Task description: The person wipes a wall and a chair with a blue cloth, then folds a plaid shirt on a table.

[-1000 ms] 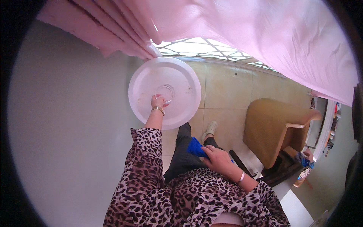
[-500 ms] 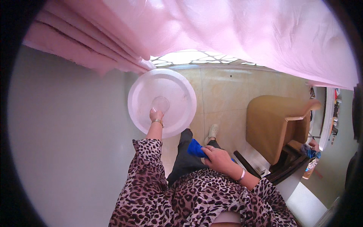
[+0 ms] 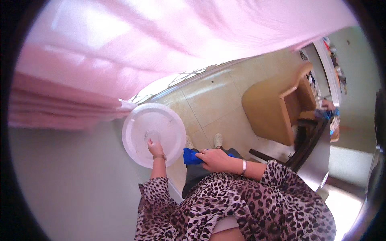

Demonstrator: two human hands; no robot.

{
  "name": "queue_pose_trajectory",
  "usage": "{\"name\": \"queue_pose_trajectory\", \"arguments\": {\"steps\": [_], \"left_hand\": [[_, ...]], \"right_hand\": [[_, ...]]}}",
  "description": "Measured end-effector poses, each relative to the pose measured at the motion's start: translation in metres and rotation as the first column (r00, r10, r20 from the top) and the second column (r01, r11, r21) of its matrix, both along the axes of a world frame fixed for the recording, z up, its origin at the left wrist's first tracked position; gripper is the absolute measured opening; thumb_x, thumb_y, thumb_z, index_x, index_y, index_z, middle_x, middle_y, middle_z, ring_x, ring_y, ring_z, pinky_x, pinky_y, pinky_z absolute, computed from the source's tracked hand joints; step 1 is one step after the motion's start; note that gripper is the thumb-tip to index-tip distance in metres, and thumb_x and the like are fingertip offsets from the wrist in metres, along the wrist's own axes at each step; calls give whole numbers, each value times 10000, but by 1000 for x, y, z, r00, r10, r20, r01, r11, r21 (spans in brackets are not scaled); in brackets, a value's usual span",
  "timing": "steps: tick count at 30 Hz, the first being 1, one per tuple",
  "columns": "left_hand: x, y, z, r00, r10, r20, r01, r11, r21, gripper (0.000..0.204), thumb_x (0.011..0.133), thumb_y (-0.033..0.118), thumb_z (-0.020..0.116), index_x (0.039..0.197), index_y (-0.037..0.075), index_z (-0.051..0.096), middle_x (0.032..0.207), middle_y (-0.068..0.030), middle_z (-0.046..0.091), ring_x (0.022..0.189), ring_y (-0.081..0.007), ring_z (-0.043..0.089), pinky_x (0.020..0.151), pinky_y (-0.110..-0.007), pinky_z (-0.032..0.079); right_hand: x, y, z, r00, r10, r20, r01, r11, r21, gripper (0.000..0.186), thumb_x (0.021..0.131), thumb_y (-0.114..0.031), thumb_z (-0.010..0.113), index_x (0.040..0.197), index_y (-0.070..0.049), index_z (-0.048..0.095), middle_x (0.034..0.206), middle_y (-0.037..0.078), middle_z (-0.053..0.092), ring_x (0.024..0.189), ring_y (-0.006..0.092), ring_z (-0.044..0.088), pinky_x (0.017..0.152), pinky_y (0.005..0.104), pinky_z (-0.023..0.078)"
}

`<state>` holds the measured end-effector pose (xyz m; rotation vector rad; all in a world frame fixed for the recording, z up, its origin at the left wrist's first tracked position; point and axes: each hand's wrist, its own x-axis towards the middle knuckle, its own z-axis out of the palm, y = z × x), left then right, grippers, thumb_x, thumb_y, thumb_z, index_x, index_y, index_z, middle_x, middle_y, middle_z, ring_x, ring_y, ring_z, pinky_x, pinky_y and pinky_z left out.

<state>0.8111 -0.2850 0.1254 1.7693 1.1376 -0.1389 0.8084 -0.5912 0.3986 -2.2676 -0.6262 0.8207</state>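
the clear round dish (image 3: 153, 135) looks faint, near the middle of a round white tabletop (image 3: 173, 138). left hand (image 3: 155, 149) blocks its near edge; can't tell if it's gripping. right hand (image 3: 216, 160) is clamped on crumpled blue cloth (image 3: 191, 157). pink curtain (image 3: 80, 80) hangs right beside the tabletop, tan chair (image 3: 265, 110) off right.

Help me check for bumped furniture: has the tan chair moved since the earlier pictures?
No, not visibly. The same floor seam still meets the left side of the tan chair; the whole view has swung instead.
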Motion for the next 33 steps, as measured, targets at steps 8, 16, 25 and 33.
{"name": "queue_pose_trajectory", "arguments": {"steps": [8, 16, 25, 33], "left_hand": [[66, -92, 98, 825, -468, 318, 456, 882, 115, 577, 797, -45, 587, 1363, 26, 502, 1296, -122, 585, 1033, -182, 614, 766, -279, 514], [181, -227, 277, 370, -821, 434, 654, 562, 506, 570, 818, -16, 568, 1377, 81, 525, 1347, -79, 572, 1178, -221, 560, 863, -335, 503], [265, -298, 381, 428, -896, 116, 445, 321, 836, 647, 794, 121, 704, 1374, -37, 461, 1400, -241, 487, 1288, -403, 456, 1086, -454, 364], [268, -256, 359, 514, -855, 69, 464, 345, 816, 620, 786, 158, 706, 1336, -30, 491, 1334, -256, 520, 1262, -431, 440, 1103, -487, 314]], "right_hand": [[18, -13, -25, 985, -158, 64, 156, 987, 30, 269, 832, -204, 625, 1061, -63, 606, 952, 179, 643, 860, 377, 665, 737, 497, 535], [43, -104, 28, 937, -346, 56, 337, 932, 132, 278, 870, -226, 601, 1094, -63, 613, 993, 175, 649, 912, 386, 654, 763, 498, 534], [94, -279, 52, 712, -665, -226, 698, 633, 335, 416, 898, -298, 572, 1256, -85, 584, 1058, 235, 668, 958, 430, 635, 841, 520, 501], [250, -324, 41, 336, -941, -41, 731, 232, 642, 401, 940, -235, 557, 1309, -81, 529, 1058, 246, 664, 978, 452, 632, 800, 480, 514]]}}
